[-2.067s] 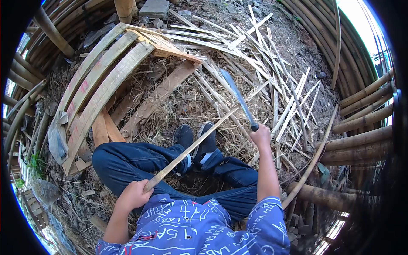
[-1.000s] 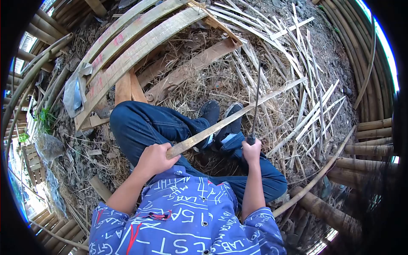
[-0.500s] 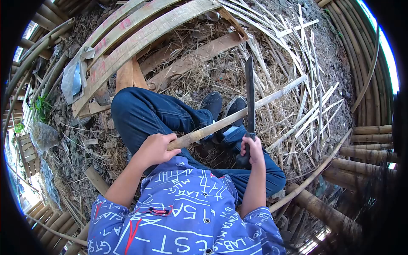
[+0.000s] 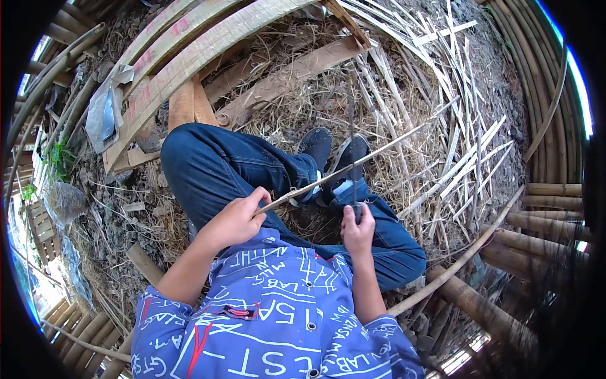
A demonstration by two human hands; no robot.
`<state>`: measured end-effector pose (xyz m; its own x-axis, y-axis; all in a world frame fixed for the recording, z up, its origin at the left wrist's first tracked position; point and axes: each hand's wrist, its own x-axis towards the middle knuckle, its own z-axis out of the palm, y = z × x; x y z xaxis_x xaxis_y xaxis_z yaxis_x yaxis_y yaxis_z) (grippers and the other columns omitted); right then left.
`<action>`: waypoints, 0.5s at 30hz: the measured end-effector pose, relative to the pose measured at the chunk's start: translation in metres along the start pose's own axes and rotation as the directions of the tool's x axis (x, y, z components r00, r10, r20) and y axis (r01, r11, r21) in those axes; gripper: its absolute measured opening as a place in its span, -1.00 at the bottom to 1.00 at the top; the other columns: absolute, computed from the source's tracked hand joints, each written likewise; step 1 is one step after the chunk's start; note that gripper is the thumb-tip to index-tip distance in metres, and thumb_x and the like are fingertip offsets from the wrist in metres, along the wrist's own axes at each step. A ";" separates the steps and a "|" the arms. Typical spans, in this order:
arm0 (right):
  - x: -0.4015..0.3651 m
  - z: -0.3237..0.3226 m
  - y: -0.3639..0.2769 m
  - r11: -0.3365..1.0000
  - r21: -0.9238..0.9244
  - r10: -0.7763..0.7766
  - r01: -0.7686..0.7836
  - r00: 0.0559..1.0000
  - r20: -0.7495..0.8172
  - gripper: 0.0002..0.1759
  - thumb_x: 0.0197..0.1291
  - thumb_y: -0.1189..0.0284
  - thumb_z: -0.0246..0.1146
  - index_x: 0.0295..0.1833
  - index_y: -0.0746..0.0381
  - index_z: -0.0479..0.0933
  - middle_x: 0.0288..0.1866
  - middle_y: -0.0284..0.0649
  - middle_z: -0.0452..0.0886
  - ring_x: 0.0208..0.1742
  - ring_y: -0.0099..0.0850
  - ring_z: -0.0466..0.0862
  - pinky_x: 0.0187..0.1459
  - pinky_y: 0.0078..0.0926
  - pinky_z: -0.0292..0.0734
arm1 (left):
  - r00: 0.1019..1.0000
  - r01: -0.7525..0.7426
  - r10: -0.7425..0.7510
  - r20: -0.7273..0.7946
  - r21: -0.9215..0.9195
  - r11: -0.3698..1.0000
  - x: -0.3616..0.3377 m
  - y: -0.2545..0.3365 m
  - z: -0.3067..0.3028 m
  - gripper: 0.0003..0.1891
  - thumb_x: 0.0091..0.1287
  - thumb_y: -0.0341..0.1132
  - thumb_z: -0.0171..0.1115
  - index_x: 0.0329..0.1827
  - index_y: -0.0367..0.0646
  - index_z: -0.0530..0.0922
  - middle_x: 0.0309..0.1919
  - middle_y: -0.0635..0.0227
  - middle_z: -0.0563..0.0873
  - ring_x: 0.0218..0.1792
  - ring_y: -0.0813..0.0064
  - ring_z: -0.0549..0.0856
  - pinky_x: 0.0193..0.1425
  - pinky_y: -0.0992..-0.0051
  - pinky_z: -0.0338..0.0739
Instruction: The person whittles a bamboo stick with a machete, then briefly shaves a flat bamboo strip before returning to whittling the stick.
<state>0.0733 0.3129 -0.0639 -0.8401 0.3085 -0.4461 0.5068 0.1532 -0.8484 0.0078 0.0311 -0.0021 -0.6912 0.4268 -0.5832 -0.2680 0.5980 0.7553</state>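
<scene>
My left hand (image 4: 242,218) is closed around the near end of a bamboo strip (image 4: 386,147), which slants away to the upper right over my shoes. Its narrow edge faces up, so it looks thin. My right hand (image 4: 358,232) grips the dark handle of a machete (image 4: 357,212). The blade points away from me, seen nearly edge-on as a thin dark line, and crosses the strip in this view. Both hands are above my lap, between my bent knees.
Split bamboo slivers (image 4: 451,161) and dry shavings litter the ground ahead and right. A slatted wooden piece (image 4: 208,54) lies at the upper left beside a plastic bag (image 4: 104,117). Bamboo poles (image 4: 480,309) lie at the right, below a bamboo wall (image 4: 536,82).
The bamboo strip has rolled from its broad face to its narrow edge. My right hand has moved slightly left and turned the machete, so its blade now shows edge-on.
</scene>
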 end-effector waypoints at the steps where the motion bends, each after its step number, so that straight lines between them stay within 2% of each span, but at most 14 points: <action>1: -0.003 0.003 0.004 0.998 -0.048 -0.044 0.043 0.999 -0.007 -0.69 0.30 0.28 0.33 -0.16 0.36 0.54 -0.57 -0.39 0.48 -0.55 -0.64 0.42 -0.50 -0.55 0.37 | 0.997 0.063 -0.062 0.045 -0.033 0.997 0.000 0.007 -0.001 -0.78 0.36 -0.43 0.17 0.00 -0.24 0.40 -0.44 0.20 0.62 -0.36 0.37 0.64 -0.23 0.34 0.48; 4: -0.013 0.013 -0.008 0.966 -0.180 -0.185 0.186 0.983 0.023 -0.63 0.23 0.25 0.39 -0.15 0.38 0.56 -0.57 -0.28 0.52 -0.54 -0.56 0.49 -0.44 -0.48 0.44 | 0.988 0.099 -0.089 0.128 -0.078 0.992 0.008 -0.005 0.008 -0.77 0.39 -0.36 0.15 0.00 -0.28 0.39 -0.40 0.17 0.61 -0.35 0.35 0.63 -0.21 0.35 0.48; 5: -0.015 0.016 -0.012 0.958 -0.209 -0.188 0.196 0.980 0.058 -0.63 0.21 0.25 0.40 -0.15 0.38 0.57 -0.58 -0.25 0.53 -0.55 -0.54 0.52 -0.45 -0.46 0.45 | 0.988 0.096 -0.086 0.131 -0.073 0.993 0.010 -0.007 0.008 -0.77 0.39 -0.36 0.15 0.00 -0.28 0.39 -0.40 0.17 0.61 -0.35 0.35 0.63 -0.21 0.35 0.48; 6: -0.017 0.018 -0.017 0.950 -0.236 -0.189 0.206 0.978 0.093 -0.62 0.20 0.25 0.41 -0.15 0.38 0.57 -0.60 -0.21 0.54 -0.56 -0.52 0.55 -0.45 -0.45 0.46 | 0.977 0.059 -0.055 0.204 -0.012 0.998 0.013 -0.007 0.008 -0.74 0.40 -0.33 0.14 0.00 -0.31 0.37 -0.37 0.10 0.62 -0.32 0.25 0.64 -0.19 0.30 0.49; 7: -0.018 0.019 -0.020 0.944 -0.263 -0.167 0.198 0.977 0.134 -0.58 0.15 0.21 0.45 -0.16 0.38 0.57 -0.56 -0.11 0.61 -0.54 -0.34 0.66 -0.42 -0.36 0.53 | 0.960 0.018 -0.030 0.278 0.046 0.999 0.014 -0.007 0.006 -0.71 0.41 -0.29 0.13 0.00 -0.35 0.36 -0.34 0.03 0.63 -0.29 0.16 0.66 -0.18 0.26 0.49; 8: -0.019 0.020 -0.022 0.945 -0.261 -0.166 0.195 0.978 0.129 -0.58 0.15 0.21 0.45 -0.16 0.38 0.57 -0.56 -0.11 0.61 -0.54 -0.34 0.66 -0.42 -0.36 0.53 | 0.959 0.016 -0.030 0.282 0.051 0.999 0.016 -0.004 0.006 -0.71 0.41 -0.29 0.13 0.00 -0.35 0.36 -0.34 0.03 0.63 -0.29 0.16 0.66 -0.18 0.26 0.49; 10: -0.020 0.025 -0.024 0.885 -0.375 -0.216 0.276 0.957 0.193 -0.54 0.10 0.16 0.47 -0.18 0.37 0.57 -0.53 -0.04 0.65 -0.46 -0.14 0.73 -0.37 -0.27 0.58 | 0.957 0.021 -0.070 0.281 0.173 0.985 0.020 0.006 0.004 -0.63 0.41 -0.28 0.10 0.04 -0.46 0.32 -0.16 -0.31 0.64 -0.05 -0.22 0.64 0.03 0.11 0.50; 11: -0.019 0.028 -0.024 0.884 -0.383 -0.209 0.269 0.959 0.191 -0.55 0.07 0.15 0.47 -0.22 0.33 0.58 -0.47 0.02 0.68 -0.36 0.00 0.73 -0.32 -0.18 0.61 | 0.956 0.019 -0.069 0.285 0.176 0.984 0.021 0.005 0.005 -0.63 0.41 -0.28 0.10 0.04 -0.46 0.32 -0.16 -0.31 0.64 -0.05 -0.22 0.64 0.03 0.11 0.50; 13: -0.015 0.027 -0.022 0.857 -0.441 -0.205 0.265 0.962 0.180 -0.58 0.07 0.16 0.46 -0.24 0.32 0.57 -0.47 0.03 0.67 -0.36 0.00 0.72 -0.32 -0.16 0.60 | 0.963 -0.024 -0.038 0.267 0.225 0.974 0.022 0.000 0.007 -0.65 0.38 -0.31 0.12 0.01 -0.43 0.29 -0.25 -0.25 0.63 -0.12 -0.23 0.63 -0.07 0.09 0.49; 15: -0.010 0.024 -0.021 0.806 -0.529 -0.208 0.265 0.964 0.166 -0.66 0.03 0.22 0.44 -0.29 0.26 0.56 -0.44 0.05 0.67 -0.36 0.04 0.70 -0.31 -0.08 0.59 | 0.968 -0.051 0.001 0.250 0.196 0.979 0.022 -0.006 0.009 -0.66 0.35 -0.34 0.12 0.02 -0.41 0.29 -0.26 -0.25 0.63 -0.13 -0.23 0.63 -0.08 0.08 0.49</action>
<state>0.0663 0.2841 -0.0481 -0.9473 0.1097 -0.3010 0.2883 0.7016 -0.6516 0.0008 0.0432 -0.0222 -0.5021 0.5832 -0.6387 -0.0956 0.6965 0.7112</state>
